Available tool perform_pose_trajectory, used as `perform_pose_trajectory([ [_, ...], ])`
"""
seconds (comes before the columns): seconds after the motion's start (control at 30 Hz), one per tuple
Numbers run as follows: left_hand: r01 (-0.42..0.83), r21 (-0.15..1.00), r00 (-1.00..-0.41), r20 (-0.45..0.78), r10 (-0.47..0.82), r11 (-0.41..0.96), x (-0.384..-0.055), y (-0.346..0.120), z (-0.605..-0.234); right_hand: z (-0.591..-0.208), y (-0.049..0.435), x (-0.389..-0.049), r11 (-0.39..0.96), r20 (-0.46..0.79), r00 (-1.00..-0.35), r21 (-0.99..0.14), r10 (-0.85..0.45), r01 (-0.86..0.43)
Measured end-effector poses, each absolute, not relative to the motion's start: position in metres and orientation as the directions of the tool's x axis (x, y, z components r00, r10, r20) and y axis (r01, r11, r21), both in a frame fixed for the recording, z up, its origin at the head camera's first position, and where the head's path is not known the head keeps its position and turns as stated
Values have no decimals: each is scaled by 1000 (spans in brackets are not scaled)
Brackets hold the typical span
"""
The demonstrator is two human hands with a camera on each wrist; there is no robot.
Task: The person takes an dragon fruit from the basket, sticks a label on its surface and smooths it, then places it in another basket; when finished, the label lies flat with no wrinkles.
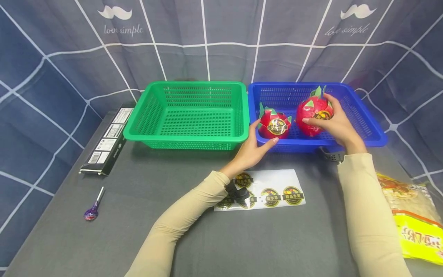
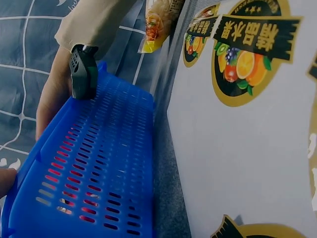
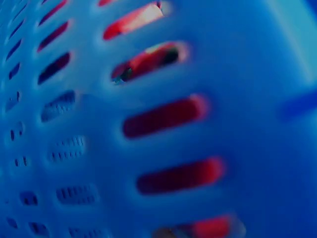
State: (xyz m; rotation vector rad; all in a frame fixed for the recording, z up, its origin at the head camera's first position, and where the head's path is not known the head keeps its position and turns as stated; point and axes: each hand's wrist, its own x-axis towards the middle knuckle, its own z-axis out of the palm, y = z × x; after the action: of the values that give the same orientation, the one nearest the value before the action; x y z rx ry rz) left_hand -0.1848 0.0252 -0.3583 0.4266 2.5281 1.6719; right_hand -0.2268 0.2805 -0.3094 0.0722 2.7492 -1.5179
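Two red dragon fruits with green-tipped scales and round gold-and-black stickers sit in the blue basket (image 1: 367,130). My right hand (image 1: 340,125) holds the right dragon fruit (image 1: 306,111), thumb in front and fingers behind it. At the basket's front left corner, my left hand (image 1: 249,152) spreads its thumb and fingers over the rim beside the left dragon fruit (image 1: 264,130). The thumb is by the fruit's lower edge. In the right wrist view the basket wall (image 3: 257,129) fills the picture, red showing through its slots. The left wrist view has the basket's side (image 2: 119,124) up close.
A green basket (image 1: 187,139) stands left of the blue one. In front lies a white sticker sheet (image 1: 277,179) with several round fruit stickers. A black box (image 1: 109,140) and a lollipop (image 1: 92,211) are at the left, a yellow food packet (image 1: 412,223) at the right.
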Motion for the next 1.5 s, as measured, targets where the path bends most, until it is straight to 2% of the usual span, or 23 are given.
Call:
perform_pose_trajectory([
  [0.13, 185, 911, -957, 83, 277, 368, -184, 25, -357, -311, 280, -228, 625, -102, -994, -778, -41, 54],
  [0.33, 178, 908, -960, 77, 268, 379, -184, 25, -358, -312, 277, -229, 664, -194, -977, -742, -87, 88],
  [0.7, 197, 904, -962, 103, 255, 379, -185, 22, -361, -313, 271, -234, 730, -249, -958, -680, -141, 70],
  [0.93, 194, 905, -964, 105, 243, 379, -185, 23, -362, -311, 268, -234, 766, -264, -956, -639, -131, 71],
  [1.13, 202, 902, -964, 114, 240, 382, -185, 24, -362, -311, 267, -234, 832, -186, -978, -555, -90, 30],
  [1.4, 212, 910, -962, 131, 238, 356, -184, 26, -364, -313, 263, -228, 861, 37, -998, -504, -49, -61],
  [1.5, 234, 890, -959, 145, 242, 392, -181, 24, -365, -313, 260, -225, 866, 99, -995, -495, -26, -72],
])
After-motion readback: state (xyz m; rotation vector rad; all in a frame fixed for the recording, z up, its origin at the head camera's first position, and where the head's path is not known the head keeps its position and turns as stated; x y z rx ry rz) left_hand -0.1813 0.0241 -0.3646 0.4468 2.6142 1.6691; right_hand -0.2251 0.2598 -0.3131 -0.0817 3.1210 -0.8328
